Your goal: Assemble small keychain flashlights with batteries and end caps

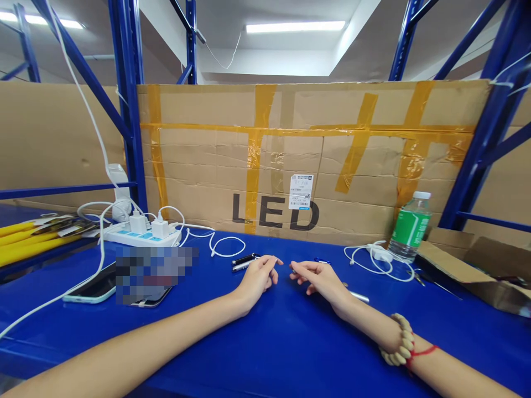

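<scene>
Above the middle of the blue table, my left hand [260,279] is closed, its fingers curled and the index finger pointing toward the other hand. Anything pinched in it is too small to make out. My right hand [318,280] faces it across a narrow gap, thumb and fingers pressed together around a small dark bit I cannot identify. Beside the left hand lie a black pen-like stick [245,258] and a silver one [241,267]. A blue piece [322,261] shows behind the right hand, and a silver tube [359,297] lies partly hidden by the right wrist.
A power strip [143,236] with white plugs and cables stands at the left, near a phone [92,286]. At the right are a water bottle [410,228], a coiled white cable [379,257] and an open cardboard box [477,271]. A large carton [199,166] walls off the back.
</scene>
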Action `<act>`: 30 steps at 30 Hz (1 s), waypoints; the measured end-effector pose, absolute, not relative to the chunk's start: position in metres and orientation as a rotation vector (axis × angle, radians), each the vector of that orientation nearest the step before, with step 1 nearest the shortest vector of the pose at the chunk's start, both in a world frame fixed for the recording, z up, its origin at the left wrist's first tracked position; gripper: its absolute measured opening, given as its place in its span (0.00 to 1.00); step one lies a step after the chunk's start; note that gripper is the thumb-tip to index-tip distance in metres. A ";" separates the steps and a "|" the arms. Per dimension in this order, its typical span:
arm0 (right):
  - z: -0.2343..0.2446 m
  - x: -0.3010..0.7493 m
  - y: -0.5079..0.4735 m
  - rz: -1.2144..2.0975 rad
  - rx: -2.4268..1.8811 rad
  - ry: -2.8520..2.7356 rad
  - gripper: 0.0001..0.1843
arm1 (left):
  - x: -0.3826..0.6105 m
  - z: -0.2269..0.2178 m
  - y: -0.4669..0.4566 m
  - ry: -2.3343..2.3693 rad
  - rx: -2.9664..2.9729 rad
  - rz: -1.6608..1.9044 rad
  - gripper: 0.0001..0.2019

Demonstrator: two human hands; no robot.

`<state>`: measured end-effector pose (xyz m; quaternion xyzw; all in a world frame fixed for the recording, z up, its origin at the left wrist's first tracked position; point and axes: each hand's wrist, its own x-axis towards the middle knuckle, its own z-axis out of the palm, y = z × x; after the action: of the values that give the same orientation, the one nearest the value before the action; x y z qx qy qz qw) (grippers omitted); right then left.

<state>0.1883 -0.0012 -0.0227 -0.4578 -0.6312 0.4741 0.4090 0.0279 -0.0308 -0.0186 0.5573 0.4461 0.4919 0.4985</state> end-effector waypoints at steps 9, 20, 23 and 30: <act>-0.023 0.189 -0.003 1.193 -1.152 -1.583 0.19 | 0.029 -0.017 -0.030 1.092 1.387 1.180 0.12; -0.025 0.188 -0.003 1.194 -1.121 -1.652 0.21 | 0.029 -0.018 -0.031 1.084 1.386 1.179 0.13; -0.024 0.187 -0.005 1.179 -1.108 -1.690 0.21 | 0.029 -0.018 -0.031 1.088 1.392 1.170 0.13; -0.023 0.187 -0.006 1.163 -1.110 -1.702 0.20 | 0.029 -0.018 -0.032 1.083 1.403 1.174 0.15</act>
<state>0.1867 -0.0060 -0.0235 -0.4366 -0.6695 0.4576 0.3896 0.0289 -0.0317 -0.0176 0.5765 0.4451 0.4826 0.4864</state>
